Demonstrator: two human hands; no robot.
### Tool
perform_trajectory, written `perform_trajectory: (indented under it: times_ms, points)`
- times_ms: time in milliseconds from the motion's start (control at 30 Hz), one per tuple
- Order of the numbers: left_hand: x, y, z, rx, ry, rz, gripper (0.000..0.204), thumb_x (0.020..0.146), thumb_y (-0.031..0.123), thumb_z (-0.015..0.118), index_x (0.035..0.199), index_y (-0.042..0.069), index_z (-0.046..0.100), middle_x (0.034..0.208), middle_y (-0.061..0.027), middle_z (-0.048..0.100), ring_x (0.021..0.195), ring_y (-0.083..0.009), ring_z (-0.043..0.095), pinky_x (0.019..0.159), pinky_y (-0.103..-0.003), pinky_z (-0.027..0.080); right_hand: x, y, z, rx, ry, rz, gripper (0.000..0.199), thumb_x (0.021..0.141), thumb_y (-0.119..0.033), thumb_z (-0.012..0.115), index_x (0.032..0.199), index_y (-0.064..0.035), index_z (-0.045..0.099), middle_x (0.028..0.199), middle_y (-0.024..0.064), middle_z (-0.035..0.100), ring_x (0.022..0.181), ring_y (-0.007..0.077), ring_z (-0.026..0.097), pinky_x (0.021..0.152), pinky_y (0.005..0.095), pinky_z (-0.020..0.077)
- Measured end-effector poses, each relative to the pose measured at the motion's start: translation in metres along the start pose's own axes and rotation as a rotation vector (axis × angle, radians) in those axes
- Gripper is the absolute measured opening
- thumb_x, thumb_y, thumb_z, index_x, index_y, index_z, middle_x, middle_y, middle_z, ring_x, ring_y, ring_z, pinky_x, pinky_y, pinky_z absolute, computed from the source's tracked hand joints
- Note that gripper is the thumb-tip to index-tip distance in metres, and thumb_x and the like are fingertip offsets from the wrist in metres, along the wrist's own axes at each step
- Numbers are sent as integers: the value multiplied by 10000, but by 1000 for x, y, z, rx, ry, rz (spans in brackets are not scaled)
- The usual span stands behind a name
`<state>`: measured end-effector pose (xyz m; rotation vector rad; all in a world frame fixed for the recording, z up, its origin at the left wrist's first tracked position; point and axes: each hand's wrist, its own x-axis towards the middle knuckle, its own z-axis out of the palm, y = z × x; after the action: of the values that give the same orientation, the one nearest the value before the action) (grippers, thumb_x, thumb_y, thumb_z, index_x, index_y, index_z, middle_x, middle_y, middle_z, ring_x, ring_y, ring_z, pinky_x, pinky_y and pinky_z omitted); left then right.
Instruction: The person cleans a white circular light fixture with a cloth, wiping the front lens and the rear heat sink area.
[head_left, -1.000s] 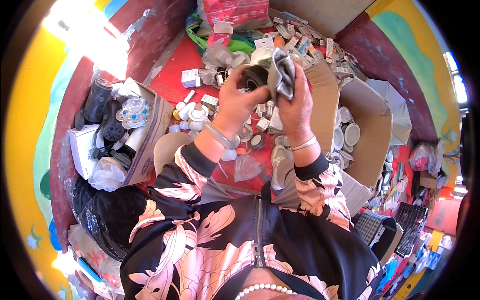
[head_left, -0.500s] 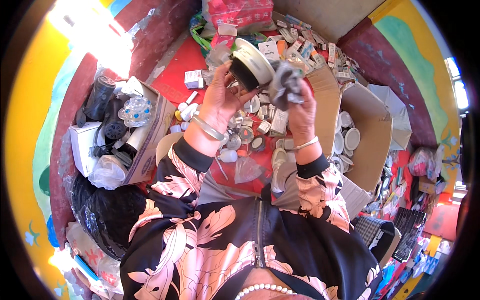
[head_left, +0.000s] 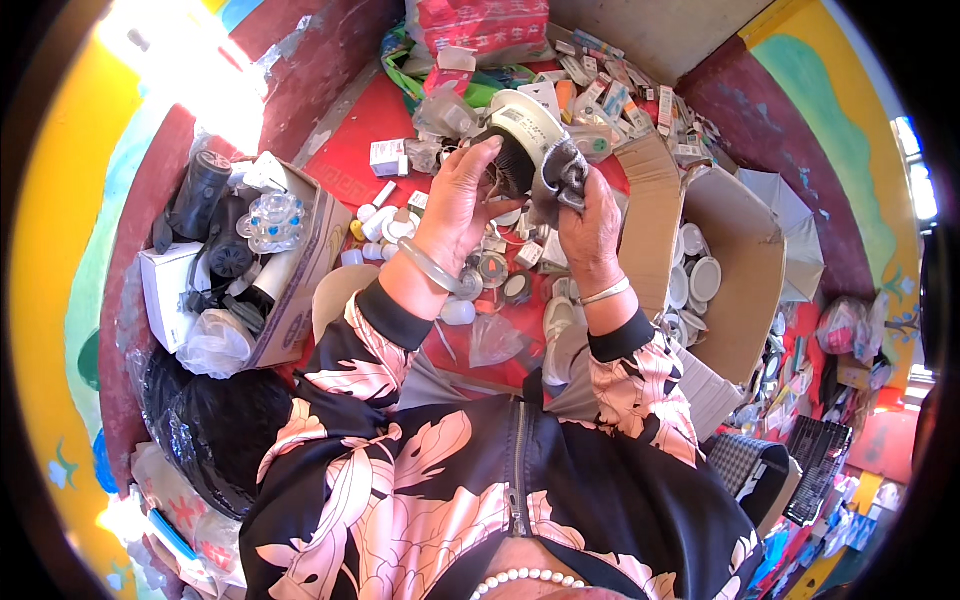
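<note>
My left hand grips a round downlight with a white rim and a black ribbed body, raised above the heap in front of me. The lamp is tilted, its white side turned up and to the right. A crumpled grey cloth is pinched in my right hand and pressed against the right edge of the rim. Some fingers of both hands are hidden behind what they hold. Small lamps and fittings lie on the red cloth below my hands.
On the left, a cardboard box is packed with black appliances and a clear flower-shaped ornament. To the right, an open carton contains white round lamps. Small packages are heaped at the back near a red bag.
The grey cloth has come against the downlight's rim from its right side. The downlight has shifted slightly right and down, and my left hand has moved with it.
</note>
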<state>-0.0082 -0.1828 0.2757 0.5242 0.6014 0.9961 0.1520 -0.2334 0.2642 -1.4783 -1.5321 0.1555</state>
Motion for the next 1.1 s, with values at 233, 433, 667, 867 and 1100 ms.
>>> perform_trajectory:
  times_ms: [233, 433, 667, 867, 1100]
  points:
    - [-6, 4, 13, 172, 25, 158, 417, 790, 219, 702, 1124, 49, 519, 957, -73, 624, 803, -174, 645, 641, -327, 575, 5, -8, -9, 1, 69, 0, 299, 731, -39, 548, 1029, -29, 550, 891, 169, 602, 839, 387, 584, 714, 422, 469]
    - [-9, -13, 12, 982, 43, 749, 616, 631, 147, 810, 1159, 17, 520, 1004, -103, 582, 929, -235, 590, 812, -322, 481, 11, -4, -18, 12, 60, 92, 235, 753, -60, 553, 986, -35, 570, 823, 175, 611, 811, 379, 594, 697, 398, 472]
    - [-14, -16, 17, 1446, -11, 1186, 765, 558, 154, 821, 1246, 60, 500, 1165, -178, 473, 1029, -349, 510, 875, -398, 450, 17, 4, -25, 521, 52, 267, 265, 802, 46, 485, 1041, 8, 593, 864, 76, 655, 745, 145, 612, 684, 268, 485]
    - [-22, -14, 24, 1460, -40, 1283, 687, 640, 201, 817, 1249, 79, 524, 1255, -178, 435, 1066, -336, 497, 886, -398, 443, 15, 0, -24, 1043, 237, 495, 238, 900, 0, 448, 1106, -16, 566, 878, 41, 626, 739, 110, 590, 628, 229, 480]
    - [-14, -18, 7, 978, -17, 617, 193, 796, 182, 715, 773, 14, 623, 656, -38, 589, 550, -143, 550, 506, -261, 447, 23, 19, -35, 1243, 446, 551, 245, 892, 16, 453, 1102, -30, 570, 919, 32, 624, 740, 120, 588, 615, 225, 470]
